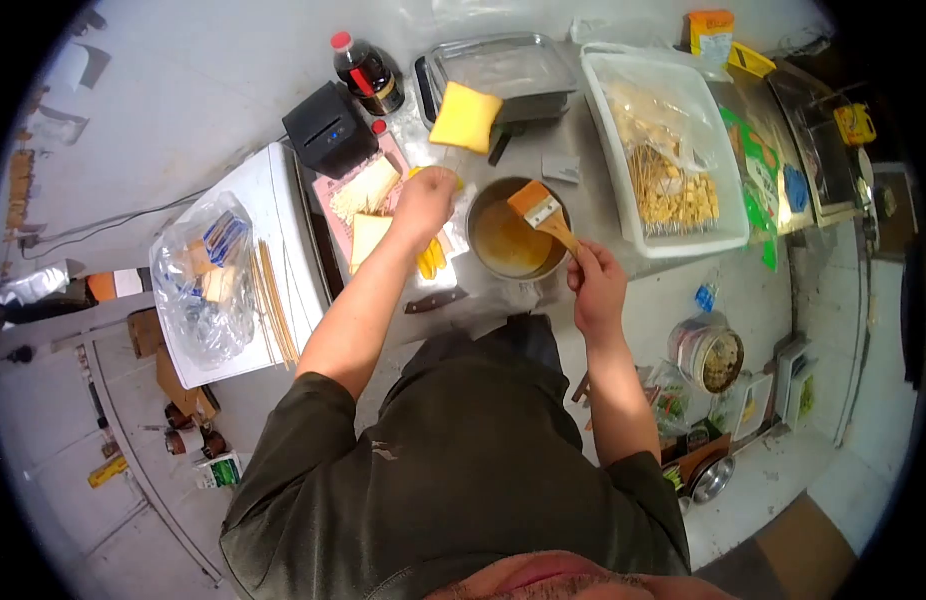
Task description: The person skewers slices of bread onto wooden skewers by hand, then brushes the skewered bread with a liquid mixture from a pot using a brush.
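Brush (546, 210), clasped by right hand (600, 285), is slanting over the pot (477, 215), its tilt risking drips outside, while left hand (426, 205) is clenching something unclear near bread slice (466, 117) beyond the pot's left.

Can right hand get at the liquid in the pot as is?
Probably yes: the right hand holds the brush over the pot, and no lid covers the liquid.

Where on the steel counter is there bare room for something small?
The steel counter shows a narrow bare patch between the pot and white tub. Left of the pot is crowded: left hand, bread, pink board.
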A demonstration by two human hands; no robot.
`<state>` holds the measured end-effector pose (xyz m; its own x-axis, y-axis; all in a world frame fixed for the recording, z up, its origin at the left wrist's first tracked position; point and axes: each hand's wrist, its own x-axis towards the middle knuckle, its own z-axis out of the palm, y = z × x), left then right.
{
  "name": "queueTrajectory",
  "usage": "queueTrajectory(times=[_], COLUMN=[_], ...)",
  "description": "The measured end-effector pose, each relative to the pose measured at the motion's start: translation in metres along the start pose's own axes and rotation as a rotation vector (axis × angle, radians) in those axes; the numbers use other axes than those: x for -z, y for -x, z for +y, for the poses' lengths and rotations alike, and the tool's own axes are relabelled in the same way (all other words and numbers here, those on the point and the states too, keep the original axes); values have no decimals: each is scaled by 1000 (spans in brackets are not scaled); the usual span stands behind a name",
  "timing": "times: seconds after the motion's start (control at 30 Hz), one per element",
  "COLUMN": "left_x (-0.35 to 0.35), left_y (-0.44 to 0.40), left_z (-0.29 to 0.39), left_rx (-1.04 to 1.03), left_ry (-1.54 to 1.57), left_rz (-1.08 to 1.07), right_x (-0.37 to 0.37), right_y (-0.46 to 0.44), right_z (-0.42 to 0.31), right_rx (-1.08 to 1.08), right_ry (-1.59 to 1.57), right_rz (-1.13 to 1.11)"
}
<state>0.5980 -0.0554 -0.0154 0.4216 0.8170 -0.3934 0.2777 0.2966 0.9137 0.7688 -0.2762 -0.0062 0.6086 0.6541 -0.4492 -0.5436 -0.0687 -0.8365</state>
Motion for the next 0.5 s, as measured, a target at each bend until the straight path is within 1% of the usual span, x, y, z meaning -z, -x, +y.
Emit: queueTrajectory(times=[0.1,0.13,0.2,0.27,0.4,0.5], left_x=[-25,-32,-51,-64,-84,-87], left_y=[-38,-55,-88,-120,-151,-162], left_z=[43,50,62,61,57,48], left_rx=[105,121,171,228,234,180], left_ry=[250,294,355,422,505,431], left_rz=[-10,-29,14,39,104,120], right_x=[7,10,15,24,43,56], right_y=[-18,-23,-41,-59,-85,-97], right_z=[-11,-14,-23,-30,-36,-39], right_rx=[10,-8,-32,-64,-121,-144], right_ry=[13,17,29,37,45,51], right_rz=[-56,-59,-72,-86,-116,-143])
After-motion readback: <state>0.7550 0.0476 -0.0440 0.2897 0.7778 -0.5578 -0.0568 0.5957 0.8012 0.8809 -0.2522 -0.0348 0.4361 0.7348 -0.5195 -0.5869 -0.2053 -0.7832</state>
